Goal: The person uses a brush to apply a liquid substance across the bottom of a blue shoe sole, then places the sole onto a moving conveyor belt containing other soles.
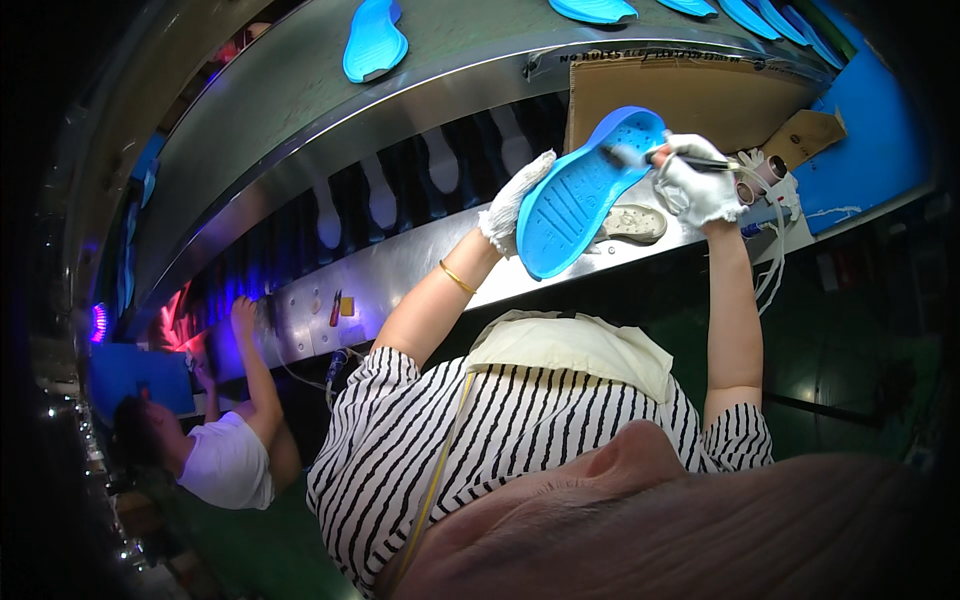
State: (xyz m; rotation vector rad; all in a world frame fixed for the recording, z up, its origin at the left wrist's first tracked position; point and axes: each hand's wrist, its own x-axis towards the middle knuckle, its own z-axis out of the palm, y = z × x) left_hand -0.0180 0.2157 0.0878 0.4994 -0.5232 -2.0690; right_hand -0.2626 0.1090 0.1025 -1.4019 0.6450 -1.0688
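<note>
A bright blue shoe sole (570,210) is tilted up in front of me, its grooved inner face toward me. My left hand (515,205), in a white knitted glove, is closed on the sole's left edge. Pinched in my gloved right hand (697,180) is a brush (624,156), with its bristles at the upper part of the sole's inner face. The bristles look blurred. Partly hidden behind the sole, a beige shoe (638,224) lies on the metal bench (480,285).
Beyond the bench runs a conveyor belt (480,38) carrying several blue soles. More soles stand in the rack below it. A cardboard sheet (680,100) leans behind my hands. White hoses (775,260) hang at right. Another person (225,450) works at left.
</note>
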